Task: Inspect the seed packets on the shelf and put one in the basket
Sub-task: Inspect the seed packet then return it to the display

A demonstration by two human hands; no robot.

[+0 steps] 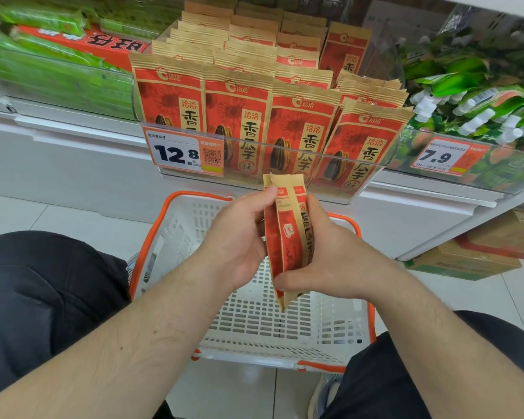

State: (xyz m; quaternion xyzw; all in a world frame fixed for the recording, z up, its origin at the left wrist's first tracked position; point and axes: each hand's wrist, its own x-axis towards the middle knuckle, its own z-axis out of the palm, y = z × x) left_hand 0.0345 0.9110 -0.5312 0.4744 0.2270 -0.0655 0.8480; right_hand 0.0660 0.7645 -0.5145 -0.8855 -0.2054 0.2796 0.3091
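Note:
I hold one red and tan seed packet point(288, 237) edge-on above the white basket with an orange rim point(152, 243). My left hand point(239, 237) grips its left side, thumb near the top. My right hand point(330, 255) grips its right side and lower corner. Rows of the same seed packets point(239, 95) stand upright in a clear shelf tray point(357, 182) just beyond my hands. The basket sits on the floor between my knees and holds nothing visible.
A 12.8 price tag point(182, 154) hangs on the tray front. Green packages point(43, 55) fill the shelf at left, green spouted pouches point(472, 95) at right with a 7.9 tag point(445, 157). Cardboard boxes point(481, 252) sit under the shelf at right.

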